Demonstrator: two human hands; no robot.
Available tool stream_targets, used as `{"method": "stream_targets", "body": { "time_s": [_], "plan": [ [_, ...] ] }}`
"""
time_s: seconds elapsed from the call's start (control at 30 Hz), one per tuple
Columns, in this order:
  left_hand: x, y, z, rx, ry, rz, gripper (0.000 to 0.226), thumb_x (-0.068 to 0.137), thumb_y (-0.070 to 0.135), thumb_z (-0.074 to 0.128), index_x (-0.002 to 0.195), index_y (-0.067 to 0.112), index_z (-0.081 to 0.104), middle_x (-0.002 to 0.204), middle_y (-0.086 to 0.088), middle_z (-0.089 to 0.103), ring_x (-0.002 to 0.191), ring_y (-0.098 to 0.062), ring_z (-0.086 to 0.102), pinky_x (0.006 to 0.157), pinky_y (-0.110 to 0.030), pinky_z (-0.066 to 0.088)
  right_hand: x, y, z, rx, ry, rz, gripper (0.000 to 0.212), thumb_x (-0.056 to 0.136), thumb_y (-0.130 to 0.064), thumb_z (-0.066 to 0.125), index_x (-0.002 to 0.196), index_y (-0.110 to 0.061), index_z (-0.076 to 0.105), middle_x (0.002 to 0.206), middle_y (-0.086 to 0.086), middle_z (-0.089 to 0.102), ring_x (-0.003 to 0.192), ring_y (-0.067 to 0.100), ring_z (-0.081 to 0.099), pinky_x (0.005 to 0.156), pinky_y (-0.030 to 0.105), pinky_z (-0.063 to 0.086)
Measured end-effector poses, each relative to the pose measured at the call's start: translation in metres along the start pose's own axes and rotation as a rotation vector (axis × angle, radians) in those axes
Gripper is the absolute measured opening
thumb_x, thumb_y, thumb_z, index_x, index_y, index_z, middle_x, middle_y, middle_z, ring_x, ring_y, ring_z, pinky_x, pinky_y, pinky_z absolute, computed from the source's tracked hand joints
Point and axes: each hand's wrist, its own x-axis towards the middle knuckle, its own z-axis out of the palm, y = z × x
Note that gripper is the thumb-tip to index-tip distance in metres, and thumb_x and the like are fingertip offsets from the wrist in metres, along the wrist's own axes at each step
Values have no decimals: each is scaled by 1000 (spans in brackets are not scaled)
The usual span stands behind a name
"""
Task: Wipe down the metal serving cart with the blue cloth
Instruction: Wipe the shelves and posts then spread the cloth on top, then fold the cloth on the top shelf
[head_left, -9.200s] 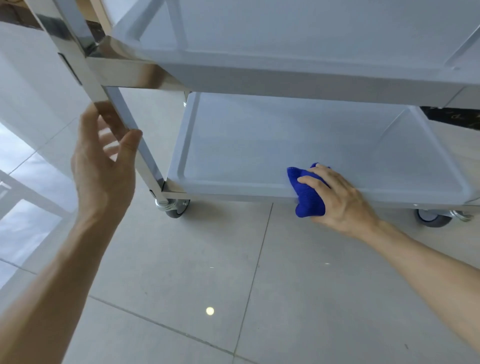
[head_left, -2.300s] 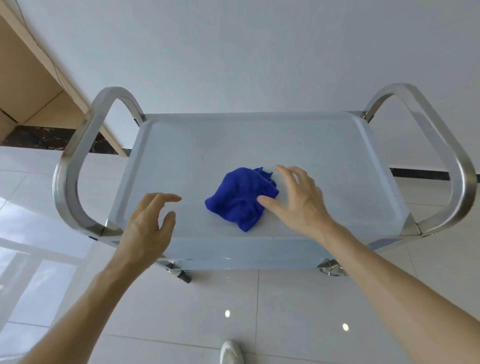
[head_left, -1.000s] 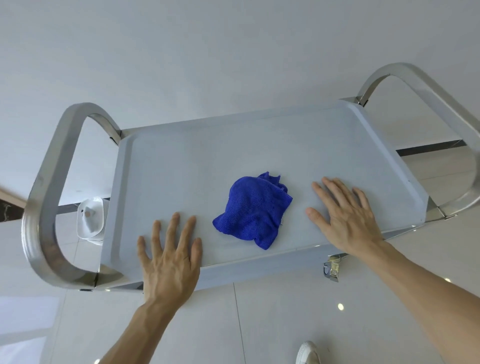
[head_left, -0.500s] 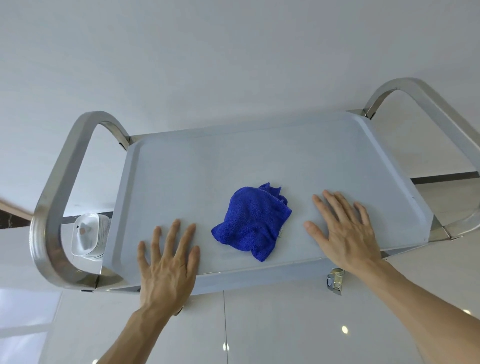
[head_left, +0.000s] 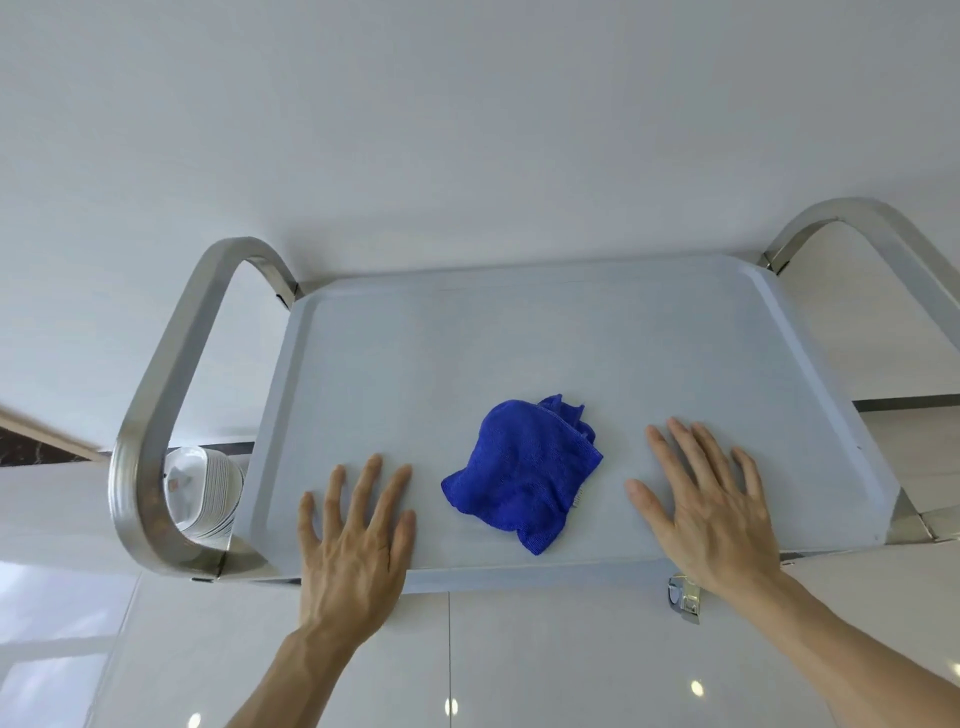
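cart: a metal serving cart with a pale grey rimmed top tray (head_left: 519, 338) and two curved brushed-steel handles was seen from above, standing on a glossy white tiled floor (head_left: 545, 665) against a plain white wall.
cloth: a crumpled royal-blue microfibre cloth (head_left: 522, 475) was found lying loose on the top tray, near the front edge and about midway between the two hands, touched by neither.
left hand: the left hand (head_left: 358, 540) was laid flat on the tray's front edge, to the left of the cloth; its grip was wide, fingers straight and spread, with nothing held.
right hand: the right hand (head_left: 711, 514) was laid flat on the tray, to the right of the cloth; its grip was likewise wide, and nothing was held.
other things: a stack of white dishes (head_left: 205, 491) was glimpsed through the left handle (head_left: 156, 415); a caster bracket (head_left: 683, 597) was seen under the front rim.
progress: the cloth was set down and no wiping was under way, so the task was judged either paused or finished. no smears or marks could be made out on the top tray. the lower shelves were hidden, so it could not be told whether they were clean.
what was left: if anything, the cloth would have to be picked up again for any unwiped part.
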Motion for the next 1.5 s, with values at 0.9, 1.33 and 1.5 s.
{"method": "stream_targets", "body": {
  "time_s": [0.9, 1.33, 1.5],
  "plan": [
    [39, 35, -82, -746, -363, 118, 43, 97, 10, 55, 139, 18, 47, 141, -7, 45, 117, -21, 56, 92, -24, 43, -16, -117, -78, 657, -494, 108, 49, 79, -39, 75, 123, -31, 54, 114, -4, 48, 100, 11, 50, 87, 26, 44],
    [26, 37, -119, -612, -510, 142, 56, 95, 22, 61, 146, 27, 37, 152, 3, 36, 133, -15, 43, 101, -20, 33, 44, -112, -132, 664, -535, 11, 24, 89, -6, 52, 99, -21, 67, 99, -5, 64, 84, 5, 57, 80, 26, 52],
    [33, 70, -153, -721, -418, 161, 61, 89, 33, 66, 143, 31, 39, 141, 17, 38, 120, -5, 45, 94, -18, 35, 79, -103, -196, 741, -596, -58, 27, 89, -10, 45, 94, -30, 61, 88, -8, 67, 71, 9, 58, 64, 23, 48]
  ]
}}
